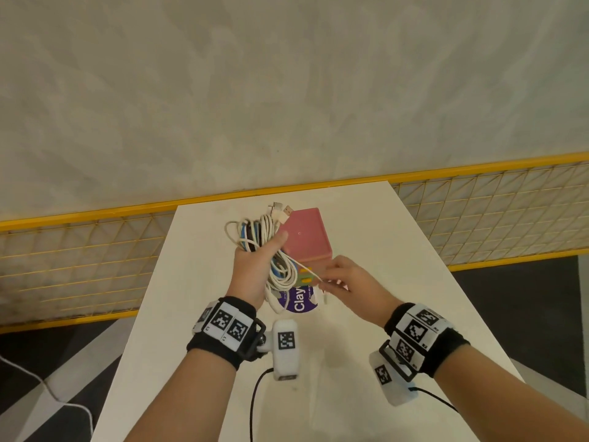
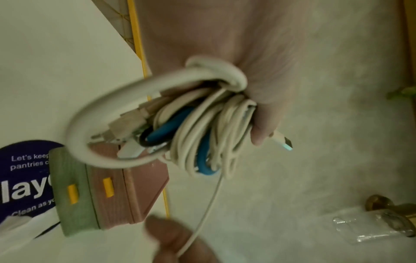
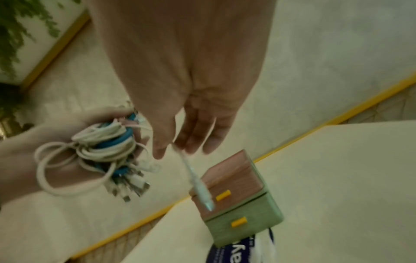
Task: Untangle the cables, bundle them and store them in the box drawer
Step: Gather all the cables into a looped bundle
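Observation:
My left hand [image 1: 255, 266] grips a coiled bundle of white, blue and black cables [image 1: 255, 232] above the white table [image 1: 382, 266], with connectors sticking out at the far end. In the left wrist view the cable bundle [image 2: 202, 138] fills the palm. One thin white cable end [image 1: 306, 267] runs from the bundle to my right hand [image 1: 338, 279], which pinches it between thumb and fingers; its plug [image 3: 202, 194] dangles below the right hand [image 3: 180, 146]. Behind the hands stands the small pink and green box [image 1: 307, 237] with two yellow-handled drawers [image 3: 238, 222], both closed.
A round purple sticker [image 1: 301, 301] lies on the table under the hands. A yellow wire-mesh railing [image 1: 478, 202] runs behind and beside the table. The table's near half is bare. Black wrist-camera leads [image 1: 255, 397] hang over it.

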### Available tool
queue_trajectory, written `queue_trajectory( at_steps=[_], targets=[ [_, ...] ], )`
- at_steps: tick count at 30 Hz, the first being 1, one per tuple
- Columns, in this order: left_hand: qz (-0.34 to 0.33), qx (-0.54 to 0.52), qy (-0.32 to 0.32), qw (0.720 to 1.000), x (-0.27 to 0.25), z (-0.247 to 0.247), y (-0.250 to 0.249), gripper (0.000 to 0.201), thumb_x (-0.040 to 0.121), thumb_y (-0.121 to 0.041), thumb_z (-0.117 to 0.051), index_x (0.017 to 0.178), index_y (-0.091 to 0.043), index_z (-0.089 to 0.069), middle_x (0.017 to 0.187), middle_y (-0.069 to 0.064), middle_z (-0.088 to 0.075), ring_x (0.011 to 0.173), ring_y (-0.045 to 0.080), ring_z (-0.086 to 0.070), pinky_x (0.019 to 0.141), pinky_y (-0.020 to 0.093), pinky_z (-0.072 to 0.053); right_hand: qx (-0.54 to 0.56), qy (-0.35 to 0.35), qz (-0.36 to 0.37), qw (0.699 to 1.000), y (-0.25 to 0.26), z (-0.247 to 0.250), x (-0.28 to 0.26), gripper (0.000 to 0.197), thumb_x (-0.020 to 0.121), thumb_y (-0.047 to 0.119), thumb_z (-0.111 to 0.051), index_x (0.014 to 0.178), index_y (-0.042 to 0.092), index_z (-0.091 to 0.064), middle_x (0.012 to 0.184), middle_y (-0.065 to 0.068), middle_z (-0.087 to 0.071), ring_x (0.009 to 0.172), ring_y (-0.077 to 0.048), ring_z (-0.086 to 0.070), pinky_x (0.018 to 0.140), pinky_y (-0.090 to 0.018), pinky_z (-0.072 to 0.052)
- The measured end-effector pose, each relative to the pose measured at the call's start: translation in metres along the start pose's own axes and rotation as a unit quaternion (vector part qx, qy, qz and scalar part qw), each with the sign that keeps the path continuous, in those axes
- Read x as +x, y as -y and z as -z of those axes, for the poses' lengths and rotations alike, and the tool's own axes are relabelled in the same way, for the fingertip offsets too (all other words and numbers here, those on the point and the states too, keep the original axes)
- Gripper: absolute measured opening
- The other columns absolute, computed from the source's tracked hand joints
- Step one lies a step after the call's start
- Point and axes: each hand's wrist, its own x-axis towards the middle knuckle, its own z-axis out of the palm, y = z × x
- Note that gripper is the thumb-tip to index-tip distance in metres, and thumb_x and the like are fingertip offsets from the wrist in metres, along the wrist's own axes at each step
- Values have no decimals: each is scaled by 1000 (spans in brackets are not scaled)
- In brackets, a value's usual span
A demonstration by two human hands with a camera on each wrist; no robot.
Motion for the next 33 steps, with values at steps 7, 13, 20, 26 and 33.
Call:
queue_trajectory(
  at_steps=[7,13,20,26,33],
  targets=[
    [27,102,85,991,-5,0,5,15,83,-14,-72,91,-2,-69,74,15,-67,63,26,-64,65,35,-53,123,-61,-113,984,1,-5,7,31,91,8,-49,97,31,-69,89,5,-72,71,-4,-68,73,-21,-53],
    [39,104,76,991,-8,1,15,30,76,-13,-77,99,4,-68,84,17,-69,77,26,-66,72,35,-52,264,-95,-100,955,1,-8,9,36,92,6,-48,124,15,-62,121,1,-67,113,-9,-62,103,-39,-47],
    [46,58,-5,997,-4,-2,22,27,80,-23,-76,98,-4,-70,81,13,-70,71,23,-68,66,33,-54,169,-101,-36,980,7,-25,7,28,97,8,-47,119,25,-43,106,4,-73,91,2,-67,84,-21,-53],
    [34,40,-19,998,-4,-7,22,23,80,-16,-77,100,-6,-70,87,13,-73,75,22,-71,60,27,-55,144,-90,-8,985,8,-32,11,34,95,4,-47,124,19,-59,116,2,-68,106,-9,-64,95,-32,-53],
    [24,92,-3,995,3,0,26,21,77,-9,-79,97,-7,-71,88,11,-74,78,21,-71,69,30,-56,118,-59,26,991,-5,-28,13,31,93,10,-56,121,22,-64,130,8,-60,122,-1,-53,106,-22,-41]
  ],
)
